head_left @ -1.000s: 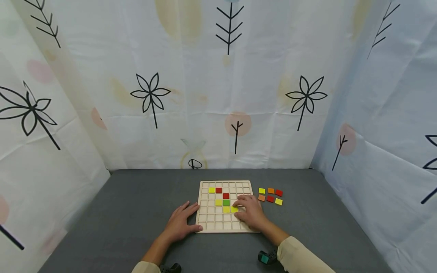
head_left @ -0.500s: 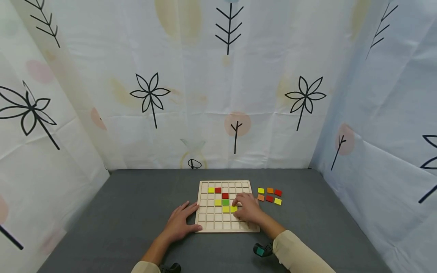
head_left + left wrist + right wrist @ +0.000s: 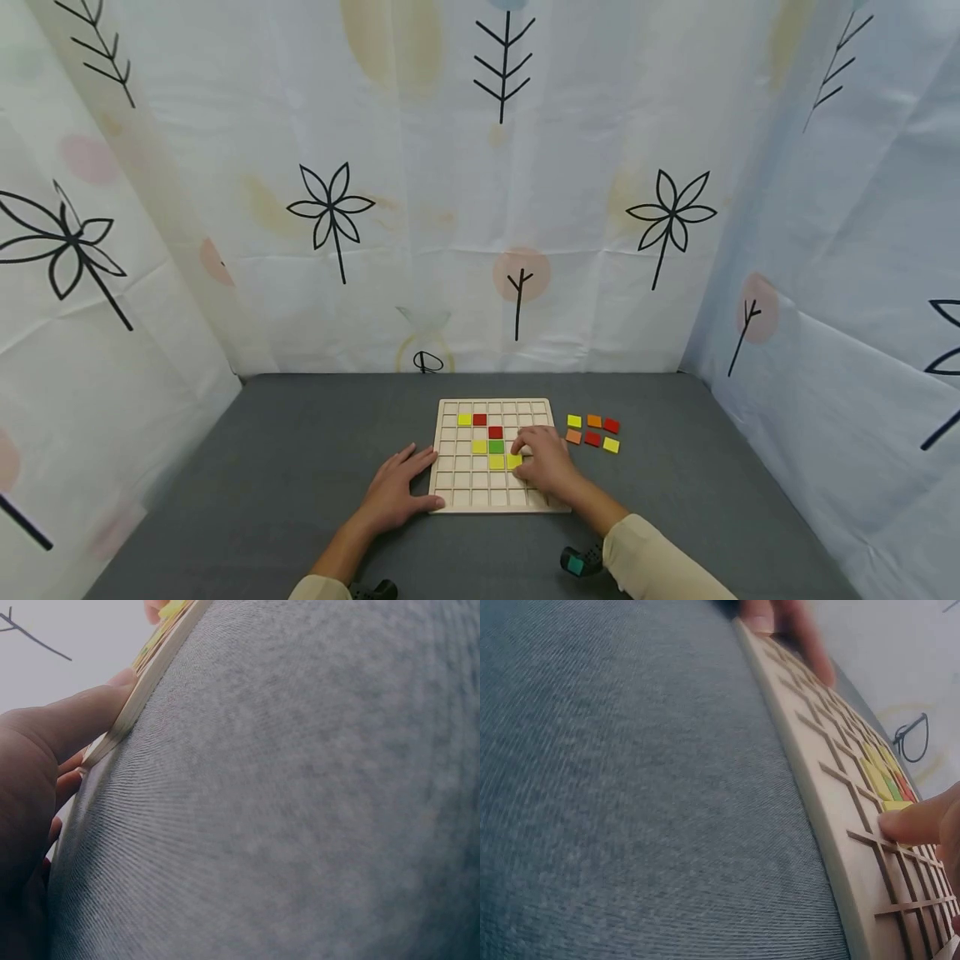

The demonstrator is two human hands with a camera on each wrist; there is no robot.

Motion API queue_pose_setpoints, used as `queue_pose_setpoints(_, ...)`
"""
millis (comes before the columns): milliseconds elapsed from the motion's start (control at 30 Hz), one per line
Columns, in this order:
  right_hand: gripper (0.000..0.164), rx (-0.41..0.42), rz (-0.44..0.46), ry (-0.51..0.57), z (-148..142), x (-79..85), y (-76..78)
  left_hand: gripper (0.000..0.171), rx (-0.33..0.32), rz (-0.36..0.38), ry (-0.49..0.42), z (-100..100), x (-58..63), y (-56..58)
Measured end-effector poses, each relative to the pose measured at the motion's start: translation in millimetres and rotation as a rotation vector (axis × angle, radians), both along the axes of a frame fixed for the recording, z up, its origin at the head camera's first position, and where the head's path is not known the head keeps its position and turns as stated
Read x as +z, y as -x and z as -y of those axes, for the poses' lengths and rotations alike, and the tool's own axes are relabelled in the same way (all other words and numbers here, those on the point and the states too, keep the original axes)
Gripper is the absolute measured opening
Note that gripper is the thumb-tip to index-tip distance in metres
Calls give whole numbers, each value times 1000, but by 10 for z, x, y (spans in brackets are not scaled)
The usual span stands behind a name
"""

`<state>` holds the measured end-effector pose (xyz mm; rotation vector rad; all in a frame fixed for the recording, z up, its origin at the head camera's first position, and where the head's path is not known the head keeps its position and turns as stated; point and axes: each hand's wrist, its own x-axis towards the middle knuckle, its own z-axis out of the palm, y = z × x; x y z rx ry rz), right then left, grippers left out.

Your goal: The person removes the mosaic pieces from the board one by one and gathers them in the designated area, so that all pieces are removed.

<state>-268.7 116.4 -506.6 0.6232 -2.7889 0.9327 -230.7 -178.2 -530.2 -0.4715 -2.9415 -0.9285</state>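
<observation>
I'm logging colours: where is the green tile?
In the head view, the green tile lies on the wooden board, left of the right hand, between a red tile above and a yellow tile below.

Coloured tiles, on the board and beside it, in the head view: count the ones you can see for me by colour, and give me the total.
Yellow tiles: 6
Red tiles: 4
Orange tiles: 2
Green tile: 1
Total in sight: 13
</observation>
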Motion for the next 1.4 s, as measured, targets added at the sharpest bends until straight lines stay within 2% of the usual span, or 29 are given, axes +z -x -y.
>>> queue_pose_setpoints(233,21,-3,-80,-27,4,-32,-1,83,-3,-2,-2,3,-3,2)
queue_pose_setpoints(567,25,14,-37,31,-2,-41,-9,83,13,8,-8,7,-2,-5)
queue_pose_setpoints(967,19,64,-118,89,-26,-52,-30,83,16,8,-8,3,4,-13)
queue_pose_setpoints(1400,19,72,-116,135,-170,50,19,83,15,2,-6,0,-5,-2)
